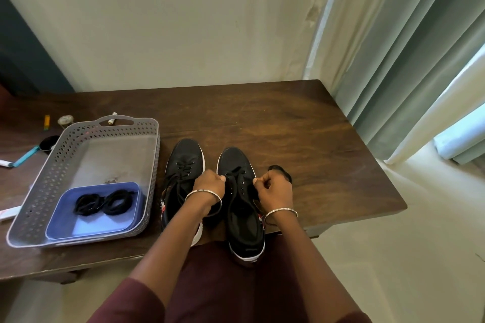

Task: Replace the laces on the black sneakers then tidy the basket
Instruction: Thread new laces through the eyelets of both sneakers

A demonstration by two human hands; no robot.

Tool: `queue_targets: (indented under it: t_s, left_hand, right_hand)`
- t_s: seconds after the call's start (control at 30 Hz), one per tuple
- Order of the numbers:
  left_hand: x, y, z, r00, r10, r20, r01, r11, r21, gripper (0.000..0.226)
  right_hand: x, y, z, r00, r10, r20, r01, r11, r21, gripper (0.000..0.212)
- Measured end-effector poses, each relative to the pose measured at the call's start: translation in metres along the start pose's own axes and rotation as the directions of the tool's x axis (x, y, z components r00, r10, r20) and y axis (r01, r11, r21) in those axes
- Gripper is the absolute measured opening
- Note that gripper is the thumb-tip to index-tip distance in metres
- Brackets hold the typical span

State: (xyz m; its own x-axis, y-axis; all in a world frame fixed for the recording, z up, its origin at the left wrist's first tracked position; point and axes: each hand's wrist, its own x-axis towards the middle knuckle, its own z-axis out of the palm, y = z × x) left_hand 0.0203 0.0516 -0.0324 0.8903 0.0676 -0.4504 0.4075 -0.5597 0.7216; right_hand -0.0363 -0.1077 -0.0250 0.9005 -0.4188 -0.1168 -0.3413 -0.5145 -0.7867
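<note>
Two black sneakers stand side by side on the wooden table [275,123], toes pointing away. The left sneaker [185,162] is fully laced. On the right sneaker [236,162], several lower eyelets are bare and a black lace [232,174] crosses near the toe. My left hand [210,185] pinches one lace end at the shoe's left side. My right hand [274,187] is closed on the other end at its right side. A grey perforated basket [52,178] to the left holds a blue tray [78,225] with coiled black laces [105,202].
Behind and left of the basket lie a battery [112,118], a yellow stick [46,122], a small round clock [65,120], a black scoop with a blue handle [39,148] and a white tube [9,214]. Curtains [409,60] hang right of the table. The right sneaker's heel overhangs the front edge.
</note>
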Motion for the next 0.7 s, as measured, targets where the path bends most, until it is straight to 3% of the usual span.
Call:
queue_targets:
  t_s: [0.1,0.23,0.5,0.6,0.7]
  left_hand:
    - [0.024,-0.016,0.003,0.998,-0.058,0.028,0.061,0.991,-0.116,0.023]
    - [0.054,-0.036,0.012,0.997,-0.075,-0.018,0.072,0.989,-0.129,0.015]
    - [0.011,-0.013,-0.003,0.995,0.008,-0.103,-0.012,0.999,-0.031,0.007]
    - [-0.025,0.004,-0.015,0.984,0.061,-0.165,-0.059,0.998,0.017,0.016]
    - [-0.045,0.011,-0.024,0.995,0.066,-0.080,-0.059,0.995,0.078,0.023]
  right_hand:
    - [0.000,-0.003,0.002,1.000,0.024,-0.015,-0.025,0.999,-0.026,0.022]
    - [-0.001,-0.008,0.004,0.999,0.043,-0.034,-0.045,0.996,-0.071,0.018]
    - [-0.003,-0.010,0.002,0.997,0.066,-0.042,-0.067,0.997,-0.029,0.017]
    - [0.000,-0.010,0.001,0.999,0.053,-0.005,-0.053,0.998,-0.028,0.019]
    - [0.004,-0.005,0.000,0.999,0.009,0.033,-0.008,1.000,-0.026,0.020]
